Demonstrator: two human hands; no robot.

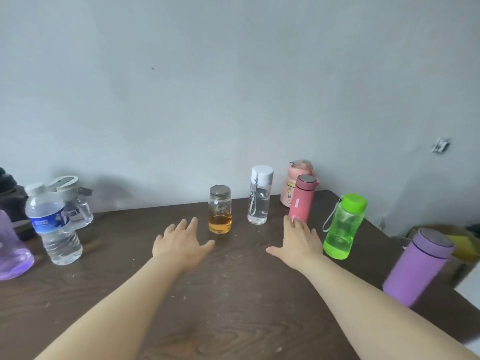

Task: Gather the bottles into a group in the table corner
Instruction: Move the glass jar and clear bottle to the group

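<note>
Several bottles stand on the dark wooden table [233, 294]. A glass jar with amber liquid [220, 209] is at the middle, with a clear white-capped bottle [260, 195] to its right. Further right are a red flask [301, 199], a pink bottle [296, 178] behind it, a green bottle [344, 226] and a purple flask [418, 266]. On the left stand a clear water bottle [53, 224], a clear grey-lidded jug [75, 201] and a purple bottle [11, 250]. My left hand [181, 242] lies open just left of the jar. My right hand [298, 240] is open, fingertips at the red flask's base.
The table meets a pale wall at the back. Its far right corner is behind the pink bottle. A dark object [13, 198] sits at the far left. Beyond the right table edge are yellow items [465, 245] in a box.
</note>
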